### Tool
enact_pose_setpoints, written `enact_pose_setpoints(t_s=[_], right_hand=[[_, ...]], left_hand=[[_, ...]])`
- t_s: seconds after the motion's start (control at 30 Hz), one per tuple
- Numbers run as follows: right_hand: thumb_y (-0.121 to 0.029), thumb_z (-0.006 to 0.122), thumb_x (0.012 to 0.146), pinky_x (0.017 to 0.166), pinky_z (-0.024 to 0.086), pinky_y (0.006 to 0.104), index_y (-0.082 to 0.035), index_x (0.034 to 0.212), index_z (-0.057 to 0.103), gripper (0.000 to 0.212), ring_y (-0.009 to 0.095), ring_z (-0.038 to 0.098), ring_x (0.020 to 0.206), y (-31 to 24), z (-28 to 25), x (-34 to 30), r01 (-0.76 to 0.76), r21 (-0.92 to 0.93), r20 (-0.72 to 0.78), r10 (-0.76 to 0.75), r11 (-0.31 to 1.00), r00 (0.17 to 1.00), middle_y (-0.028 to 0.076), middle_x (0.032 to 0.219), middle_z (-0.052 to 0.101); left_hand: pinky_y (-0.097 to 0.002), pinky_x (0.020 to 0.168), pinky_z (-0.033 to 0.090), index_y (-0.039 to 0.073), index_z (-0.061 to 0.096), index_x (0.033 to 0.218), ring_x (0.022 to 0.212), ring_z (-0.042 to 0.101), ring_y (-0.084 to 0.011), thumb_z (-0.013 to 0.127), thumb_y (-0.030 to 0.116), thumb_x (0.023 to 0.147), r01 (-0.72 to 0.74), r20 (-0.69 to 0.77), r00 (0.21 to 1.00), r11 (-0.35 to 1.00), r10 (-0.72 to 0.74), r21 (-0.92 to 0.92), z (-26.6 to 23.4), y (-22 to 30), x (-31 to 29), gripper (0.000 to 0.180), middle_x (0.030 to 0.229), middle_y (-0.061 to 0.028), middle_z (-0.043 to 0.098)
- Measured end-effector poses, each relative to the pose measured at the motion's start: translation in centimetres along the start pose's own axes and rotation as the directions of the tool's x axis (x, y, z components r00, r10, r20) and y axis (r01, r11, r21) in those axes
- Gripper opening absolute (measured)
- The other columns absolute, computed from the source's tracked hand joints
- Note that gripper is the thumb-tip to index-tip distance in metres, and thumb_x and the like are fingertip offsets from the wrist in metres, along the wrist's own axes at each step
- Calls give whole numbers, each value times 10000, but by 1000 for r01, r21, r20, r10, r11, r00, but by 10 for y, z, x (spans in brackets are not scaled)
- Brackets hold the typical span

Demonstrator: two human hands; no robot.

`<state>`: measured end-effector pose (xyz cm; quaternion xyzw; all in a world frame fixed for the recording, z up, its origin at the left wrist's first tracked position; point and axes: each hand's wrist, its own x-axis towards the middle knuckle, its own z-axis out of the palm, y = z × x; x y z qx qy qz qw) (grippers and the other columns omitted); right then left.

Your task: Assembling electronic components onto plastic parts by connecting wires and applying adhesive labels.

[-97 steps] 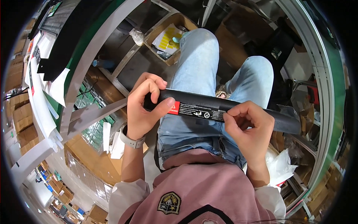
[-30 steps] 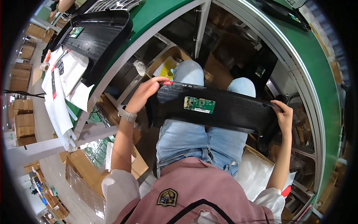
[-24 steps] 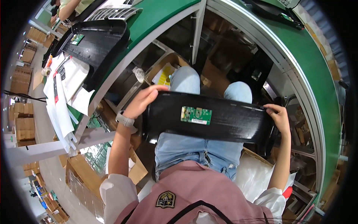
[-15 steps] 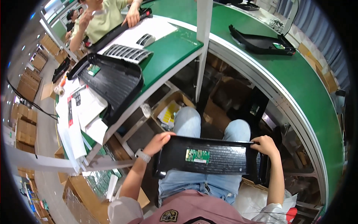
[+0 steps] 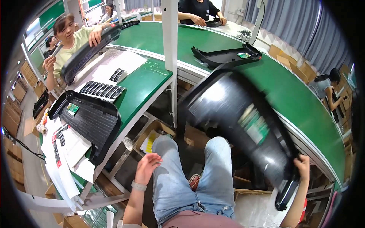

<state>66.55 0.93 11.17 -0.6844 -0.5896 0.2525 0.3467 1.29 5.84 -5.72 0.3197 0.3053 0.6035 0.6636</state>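
A long black plastic cover [image 5: 213,110] is tilted up in front of me, blurred by motion, above my right knee and partly over the green conveyor. Inside its shell sits a green circuit board [image 5: 258,131], smeared too. At the cover's lower right end, my right hand [image 5: 303,167] is closed around the edge. My left hand [image 5: 148,167] hovers beside my left knee, away from the cover. Its fingers are loosely bent and a little apart, with nothing seen in them.
A second black cover [image 5: 89,121] with a green board lies on the left table [image 5: 146,81], by paper sheets [image 5: 70,148] and label strips [image 5: 100,91]. Another cover [image 5: 224,59] rests on the green conveyor [image 5: 308,95]. A white post [image 5: 169,49] stands between. A co-worker [image 5: 74,45] holds a black cover.
My left hand has let go of the cover. My right hand has swung it up off my lap to the right. My view has risen and turned right.
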Motion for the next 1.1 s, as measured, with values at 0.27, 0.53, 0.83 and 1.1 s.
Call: enact_pose_setpoints(t_s=[0.27, 0.53, 0.83, 1.1], right_hand=[[-80, 612, 864, 615, 433, 296, 37, 880, 665, 129, 118, 554, 656, 21, -35, 129, -44, 193, -474, 132, 980, 871, 13, 771, 632], [-266, 544, 964, 918, 472, 450, -84, 1222, 637, 329, 388, 596, 1038, 32, 15, 295, -160, -606, -689, -414, 779, 595, 197, 1121, 628], [-185, 588, 945, 695, 498, 264, 49, 882, 660, 253, 152, 648, 745, -241, 205, 151, 320, 688, 105, -527, 651, 844, 109, 865, 672], [-221, 544, 1010, 604, 583, 348, 101, 932, 627, 341, 313, 663, 732, -318, 224, 77, -386, 922, 76, -969, -22, 235, 173, 872, 640]], left_hand=[[-346, 869, 507, -21, 635, 1028, 923, 645, -211, 610, 86, 904, 32, -104, 995, 974, -8, 223, 16, -58, 0, 166, 982, -128, 667], [-359, 870, 504, -33, 629, 1003, 886, 642, -217, 584, 65, 925, -67, -240, 969, 998, 65, -2, 0, -63, -12, 133, 929, -124, 665], [-354, 877, 507, -36, 625, 1013, 908, 643, -220, 585, 79, 936, 10, -314, 948, 980, 53, 196, -3, -48, -13, 144, 945, -131, 666], [-340, 923, 502, -55, 637, 1078, 979, 660, -238, 607, 117, 949, 65, -300, 954, 980, -6, 186, -2, -64, 2, 217, 1011, -153, 690]])
